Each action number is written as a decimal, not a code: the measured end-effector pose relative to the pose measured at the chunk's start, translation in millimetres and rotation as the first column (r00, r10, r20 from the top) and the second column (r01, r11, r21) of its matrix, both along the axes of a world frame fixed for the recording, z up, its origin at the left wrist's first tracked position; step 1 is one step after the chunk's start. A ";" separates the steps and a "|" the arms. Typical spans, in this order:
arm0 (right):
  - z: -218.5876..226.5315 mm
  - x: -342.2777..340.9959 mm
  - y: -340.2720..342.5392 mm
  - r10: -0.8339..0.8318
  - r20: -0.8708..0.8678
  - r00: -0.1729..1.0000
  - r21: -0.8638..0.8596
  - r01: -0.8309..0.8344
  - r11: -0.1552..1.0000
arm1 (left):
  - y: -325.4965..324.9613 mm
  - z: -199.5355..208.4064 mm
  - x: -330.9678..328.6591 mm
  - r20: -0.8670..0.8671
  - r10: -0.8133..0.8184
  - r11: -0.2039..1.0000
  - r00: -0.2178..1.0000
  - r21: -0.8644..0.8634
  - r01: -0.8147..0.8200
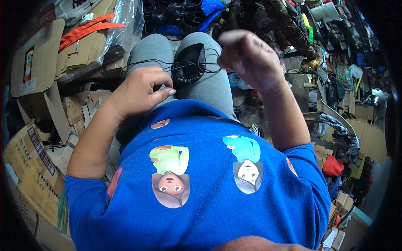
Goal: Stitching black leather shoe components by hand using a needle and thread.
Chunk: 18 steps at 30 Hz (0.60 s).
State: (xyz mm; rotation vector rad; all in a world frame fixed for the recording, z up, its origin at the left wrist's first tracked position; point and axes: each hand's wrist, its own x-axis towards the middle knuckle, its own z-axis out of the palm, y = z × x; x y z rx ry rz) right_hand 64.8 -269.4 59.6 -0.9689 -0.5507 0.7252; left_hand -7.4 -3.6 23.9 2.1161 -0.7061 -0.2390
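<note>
A black shoe rests on my grey-trousered right thigh, partly in shadow. Thin black laces spread from it to both sides, crossing over both thighs. My left hand is curled low over the left thigh, thumb and forefinger brought together beside the laces; whatever is between them is too small to make out. Raised to the right of the shoe, my right hand is blurred, its fingers bent inward. A lace runs toward that hand, but its grip on the lace is not clear.
Cardboard boxes crowd the left side, with orange strips on the cardboard above them. Black shoes and a blue plastic sheet lie beyond my knees. Shelves of footwear and a red bag are at the right.
</note>
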 end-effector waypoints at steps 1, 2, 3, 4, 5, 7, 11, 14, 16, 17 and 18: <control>10.7 -1.5 -3.7 0.122 0.059 0.991 -0.232 -0.106 0.967 | 2.1 -7.7 -2.8 0.074 0.005 1.000 0.997 -0.030 -0.003; 21.3 -2.6 -6.5 0.253 0.089 0.963 -0.453 -0.187 0.871 | 8.7 -9.4 -4.9 0.072 0.014 1.000 0.997 -0.029 -0.011; 26.8 -7.3 -5.6 0.250 0.145 0.957 -0.589 -0.120 0.799 | 17.4 -11.6 -8.0 0.137 0.046 0.998 0.990 0.029 -0.050; 9.5 -3.3 -17.4 0.291 0.401 0.869 -0.684 0.073 0.726 | 21.6 -12.7 -8.3 0.208 0.061 0.994 0.976 0.080 -0.079; 2.2 -0.6 -28.3 0.191 0.322 0.927 -0.685 0.089 0.723 | 25.6 -5.1 -9.2 0.209 0.097 0.991 0.973 0.066 -0.113; 0.5 2.4 -47.2 -0.073 0.240 0.968 -0.665 0.218 0.715 | 27.5 17.4 -13.8 0.261 0.085 0.991 0.962 0.076 -0.109; 5.2 12.7 -63.2 -0.136 0.096 0.986 -0.504 0.167 0.847 | 31.8 14.9 -22.4 0.338 0.023 0.988 0.941 0.135 -0.072; 10.4 18.0 -81.1 -0.230 0.575 0.785 -0.578 0.589 0.565 | 71.2 5.2 -21.2 0.421 0.138 0.934 0.896 0.245 -0.259; 16.1 23.0 -115.4 -0.299 0.550 0.780 -0.610 0.620 0.494 | 106.8 5.1 -29.6 0.325 0.371 0.820 0.870 0.325 -0.471; 18.4 17.8 -118.9 -0.150 0.595 0.789 -0.670 0.591 0.450 | 105.9 6.5 -33.6 0.375 0.323 0.832 0.869 0.326 -0.449; 6.1 12.0 -111.3 -0.068 0.596 0.800 -0.678 0.546 0.491 | 101.8 9.3 -35.5 0.423 0.274 0.843 0.864 0.327 -0.427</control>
